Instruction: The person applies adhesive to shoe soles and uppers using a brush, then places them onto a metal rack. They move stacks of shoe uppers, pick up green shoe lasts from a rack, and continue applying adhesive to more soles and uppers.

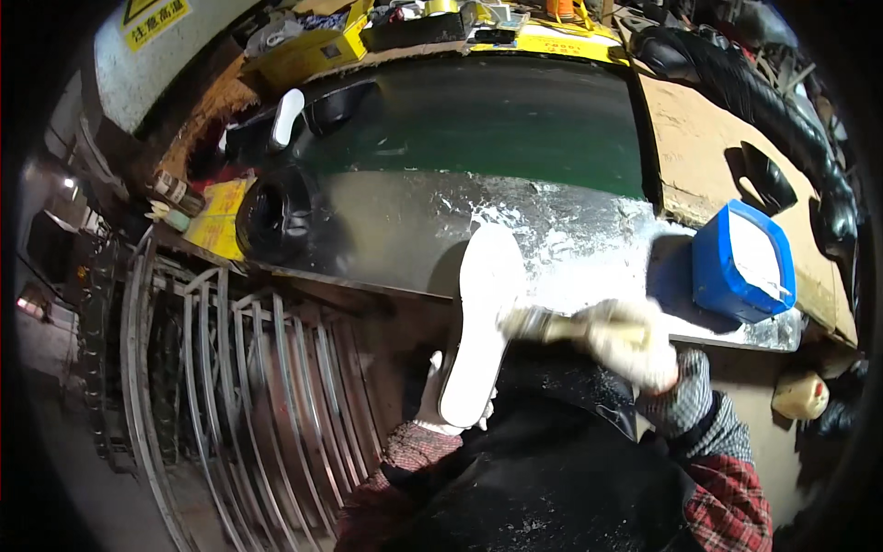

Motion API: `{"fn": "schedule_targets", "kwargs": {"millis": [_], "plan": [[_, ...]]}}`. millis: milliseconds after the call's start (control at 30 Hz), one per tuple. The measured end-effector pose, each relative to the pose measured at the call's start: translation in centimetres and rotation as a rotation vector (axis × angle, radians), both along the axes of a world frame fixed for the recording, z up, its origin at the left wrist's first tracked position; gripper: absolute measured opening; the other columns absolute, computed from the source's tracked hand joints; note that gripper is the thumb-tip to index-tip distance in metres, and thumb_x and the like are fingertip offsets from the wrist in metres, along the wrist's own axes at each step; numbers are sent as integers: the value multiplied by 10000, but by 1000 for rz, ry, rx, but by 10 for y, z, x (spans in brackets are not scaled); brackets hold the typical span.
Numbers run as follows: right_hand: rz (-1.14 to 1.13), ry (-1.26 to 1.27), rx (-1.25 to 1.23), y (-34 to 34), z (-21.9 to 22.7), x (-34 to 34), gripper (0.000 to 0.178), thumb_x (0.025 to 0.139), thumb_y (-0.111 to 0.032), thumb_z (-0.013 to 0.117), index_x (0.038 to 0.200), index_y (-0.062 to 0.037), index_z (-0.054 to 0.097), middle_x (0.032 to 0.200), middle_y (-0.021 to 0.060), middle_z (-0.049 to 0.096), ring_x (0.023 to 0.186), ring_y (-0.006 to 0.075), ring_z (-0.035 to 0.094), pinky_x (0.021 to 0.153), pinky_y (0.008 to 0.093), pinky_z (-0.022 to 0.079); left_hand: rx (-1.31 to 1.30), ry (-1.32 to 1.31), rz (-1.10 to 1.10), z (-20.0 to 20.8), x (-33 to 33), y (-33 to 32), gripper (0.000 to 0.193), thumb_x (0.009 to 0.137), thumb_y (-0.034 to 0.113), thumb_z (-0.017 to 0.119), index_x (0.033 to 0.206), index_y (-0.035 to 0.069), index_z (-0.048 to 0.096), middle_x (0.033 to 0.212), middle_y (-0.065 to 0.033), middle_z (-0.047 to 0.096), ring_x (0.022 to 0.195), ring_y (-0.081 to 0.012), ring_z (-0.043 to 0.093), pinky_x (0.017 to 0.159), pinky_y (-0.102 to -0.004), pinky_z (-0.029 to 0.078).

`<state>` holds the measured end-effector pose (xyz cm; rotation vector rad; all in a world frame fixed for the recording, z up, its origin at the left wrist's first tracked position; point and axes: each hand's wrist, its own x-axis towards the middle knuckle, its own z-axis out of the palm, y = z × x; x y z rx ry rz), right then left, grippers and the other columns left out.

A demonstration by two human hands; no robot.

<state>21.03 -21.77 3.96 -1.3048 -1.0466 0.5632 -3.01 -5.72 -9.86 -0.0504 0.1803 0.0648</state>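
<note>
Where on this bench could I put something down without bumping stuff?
The dark green mat is bare across its middle, between the black shoe upper and the brown board. The grey metal sheet is bare between the black round shoe form and the white shoe sole. The back edge, with the yellow boxes, is crowded, as is the blue tub corner.

Sole (478, 322) upright at bench (395, 230) front edge; tub (741, 262) right; rack (248, 386) left, below.
</note>
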Motion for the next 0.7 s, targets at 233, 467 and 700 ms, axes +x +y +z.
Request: {"fn": "schedule_targets", "kwargs": {"millis": [233, 467, 700], "plan": [[-118, -232, -219, 98, 37, 54, 287, 909, -247, 655, 939, 38, 659, 786, 88, 690, 713, 117, 618, 634, 259, 512, 53, 63, 23, 18, 15, 0, 827, 880, 726, 372, 1313, 32, 494, 959, -333, 630, 720, -468, 673, 486, -539, 571], [366, -640, 50, 8, 59, -22, 223, 877, -251, 668, 917, -34, 704, 735, 137, 661, 652, 264, 664, 642, 348, 547, -2, 373, 140, 76, 30, -21, 682, 954, 593, 415, 1308, 15, 487, 990, -267, 660, 778, -434, 684, 590, -537, 595], [347, -221, -73, -9, 35, -38, 279, 895, -213, 677, 1037, 27, 664, 914, 124, 684, 795, 205, 665, 707, 325, 542, 405, 441, 202, 75, 30, -19, 609, 955, 622, 358, 1201, 107, 569, 937, -158, 696, 664, -331, 697, 496, -468, 599]]}}
